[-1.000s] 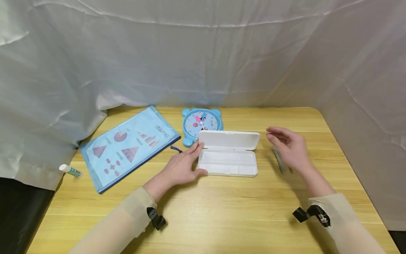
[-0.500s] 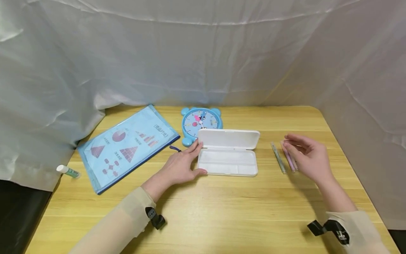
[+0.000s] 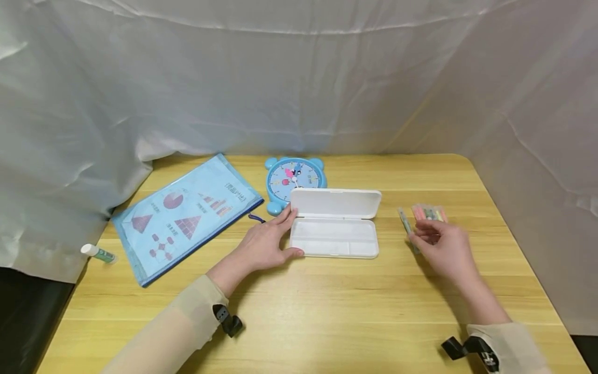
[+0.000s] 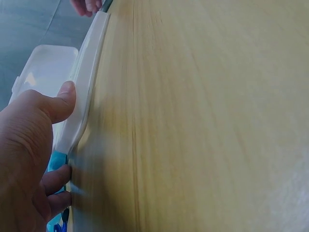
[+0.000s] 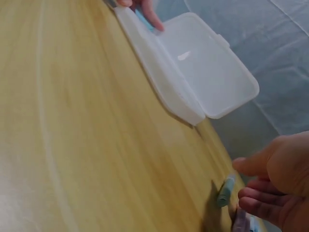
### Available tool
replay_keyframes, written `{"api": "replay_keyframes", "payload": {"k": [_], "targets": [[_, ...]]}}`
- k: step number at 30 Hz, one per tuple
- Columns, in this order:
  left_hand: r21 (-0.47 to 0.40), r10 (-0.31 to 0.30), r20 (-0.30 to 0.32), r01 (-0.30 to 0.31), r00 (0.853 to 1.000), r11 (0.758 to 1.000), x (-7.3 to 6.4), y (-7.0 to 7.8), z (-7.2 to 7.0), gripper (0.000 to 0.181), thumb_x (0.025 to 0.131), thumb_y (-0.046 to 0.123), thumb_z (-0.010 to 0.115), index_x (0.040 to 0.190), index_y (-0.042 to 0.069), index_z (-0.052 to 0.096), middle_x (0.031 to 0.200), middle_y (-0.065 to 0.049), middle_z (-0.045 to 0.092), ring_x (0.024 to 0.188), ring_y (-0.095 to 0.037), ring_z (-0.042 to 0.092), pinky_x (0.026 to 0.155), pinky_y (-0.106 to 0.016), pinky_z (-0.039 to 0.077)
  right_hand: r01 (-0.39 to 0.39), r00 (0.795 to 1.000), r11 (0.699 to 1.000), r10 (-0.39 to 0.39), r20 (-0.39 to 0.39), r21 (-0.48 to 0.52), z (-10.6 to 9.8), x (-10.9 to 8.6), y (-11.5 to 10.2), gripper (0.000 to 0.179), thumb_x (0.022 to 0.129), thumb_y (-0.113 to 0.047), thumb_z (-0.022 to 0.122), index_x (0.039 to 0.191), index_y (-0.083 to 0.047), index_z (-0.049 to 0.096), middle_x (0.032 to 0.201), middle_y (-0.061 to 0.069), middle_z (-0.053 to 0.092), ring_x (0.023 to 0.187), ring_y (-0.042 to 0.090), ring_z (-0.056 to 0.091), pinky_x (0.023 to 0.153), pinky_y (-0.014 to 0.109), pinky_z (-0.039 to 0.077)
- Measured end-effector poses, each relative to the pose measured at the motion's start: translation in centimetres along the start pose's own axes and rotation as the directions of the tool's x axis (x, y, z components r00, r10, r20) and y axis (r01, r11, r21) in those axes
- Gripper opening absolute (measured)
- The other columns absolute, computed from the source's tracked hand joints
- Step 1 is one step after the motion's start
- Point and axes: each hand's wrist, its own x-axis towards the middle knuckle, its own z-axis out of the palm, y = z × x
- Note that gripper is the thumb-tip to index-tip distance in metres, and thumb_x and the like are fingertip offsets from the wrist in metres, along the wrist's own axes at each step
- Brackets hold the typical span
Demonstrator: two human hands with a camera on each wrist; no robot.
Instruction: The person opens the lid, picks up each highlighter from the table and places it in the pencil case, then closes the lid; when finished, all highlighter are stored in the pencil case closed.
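Note:
A white pencil case (image 3: pixel 334 236) lies with its lid (image 3: pixel 335 203) raised. My left hand (image 3: pixel 263 246) holds its left end, thumb at the front edge and fingers by the lid's left side; in the left wrist view the thumb (image 4: pixel 65 101) lies on the case's front wall. My right hand (image 3: pixel 444 249) is low over the table right of the case, thumb and fingers apart around a slim greenish pen (image 3: pixel 405 221). In the right wrist view, the pen's end (image 5: pixel 226 191) shows just below the thumb. Several pink, green and yellow sticks (image 3: pixel 430 212) lie side by side, partly hidden by this hand.
Behind the case is a blue toy clock (image 3: pixel 296 179), partly covered by the lid. A blue zip folder (image 3: pixel 187 218) with printed charts lies at the left. Beyond it, near the table's left edge, is a glue stick (image 3: pixel 99 253). A grey curtain (image 3: pixel 299 78) hangs around the table.
My right hand moved right and away from the greenish pen, then back left and nearer to me, coming down beside it. The coloured sticks have come into sight. My left hand stays at the case.

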Motion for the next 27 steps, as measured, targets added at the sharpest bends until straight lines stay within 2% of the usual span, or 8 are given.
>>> {"api": "replay_keyframes", "payload": {"k": [4,7,10,14,18,24,27], "targets": [[0.001,-0.001,-0.001,0.001,1.000,1.000,0.0,0.0,-0.1,0.105,0.091,0.068,0.072,0.170,0.019,0.022,0.175,-0.003,0.017,0.119,-0.033,0.064,0.072,-0.038,0.052,-0.027,1.000,0.997,0.027,0.009,-0.066,0.4,-0.2,0.0,0.030,0.089,-0.005,0.086,0.110,0.013,0.075,0.097,0.025,0.076,0.079,0.033,0.075,0.063,0.011,0.052],[0.004,0.001,-0.002,-0.001,1.000,1.000,0.0,0.0,-0.1,0.106,0.091,0.068,0.072,0.170,0.019,0.022,0.174,-0.004,0.018,0.118,-0.033,0.065,0.070,-0.038,0.051,-0.030,0.999,0.995,0.032,0.020,-0.097,0.7,-0.3,0.1,0.031,0.088,-0.004,0.086,0.109,0.014,0.074,0.094,0.024,0.075,0.077,0.032,0.075,0.062,0.019,0.055],[0.006,0.002,0.000,-0.002,1.000,1.000,0.0,0.0,0.0,0.106,0.091,0.068,0.072,0.170,0.019,0.021,0.174,-0.004,0.018,0.111,-0.031,0.066,0.068,-0.037,0.050,-0.012,1.000,0.992,0.016,0.027,-0.122,1.0,-0.3,0.2,0.029,0.087,-0.003,0.087,0.106,0.015,0.074,0.092,0.024,0.075,0.073,0.030,0.073,0.060,0.027,0.058],[0.003,0.002,0.001,-0.002,1.000,1.000,0.0,0.0,0.0,0.106,0.091,0.068,0.072,0.170,0.020,0.020,0.174,-0.003,0.017,0.100,-0.028,0.065,0.067,-0.035,0.049,0.010,0.999,0.990,-0.005,0.037,-0.143,1.2,-0.3,0.2,0.023,0.087,-0.002,0.086,0.101,0.013,0.075,0.085,0.019,0.075,0.070,0.025,0.070,0.060,0.029,0.056],[0.005,-0.001,0.003,0.001,1.000,1.000,0.0,0.0,0.0,0.106,0.091,0.069,0.071,0.170,0.020,0.019,0.174,-0.003,0.017,0.108,-0.030,0.066,0.069,-0.036,0.050,0.006,0.998,0.987,0.004,0.059,-0.162,1.2,-0.2,0.2,0.018,0.089,-0.002,0.083,0.098,0.011,0.076,0.079,0.011,0.073,0.069,0.021,0.067,0.062,0.031,0.054],[-0.003,0.000,0.006,0.000,1.000,1.000,0.0,-0.1,0.0,0.106,0.091,0.068,0.072,0.170,0.019,0.020,0.174,-0.003,0.017,0.131,-0.035,0.059,0.076,-0.040,0.054,-0.015,0.996,0.983,0.031,0.086,-0.181,1.3,-0.1,0.2,0.016,0.093,-0.004,0.078,0.098,0.010,0.075,0.079,0.009,0.072,0.071,0.021,0.065,0.072,0.044,0.050],[-0.003,0.001,0.009,-0.001,1.000,1.000,0.0,-0.1,0.0,0.106,0.091,0.068,0.072,0.170,0.019,0.020,0.174,-0.003,0.017,0.139,-0.036,0.053,0.079,-0.043,0.054,-0.020,0.996,0.985,0.035,0.087,-0.169,1.2,-0.1,0.1,0.015,0.093,-0.004,0.078,0.099,0.010,0.075,0.080,0.009,0.072,0.072,0.021,0.064,0.072,0.040,0.050]]}}
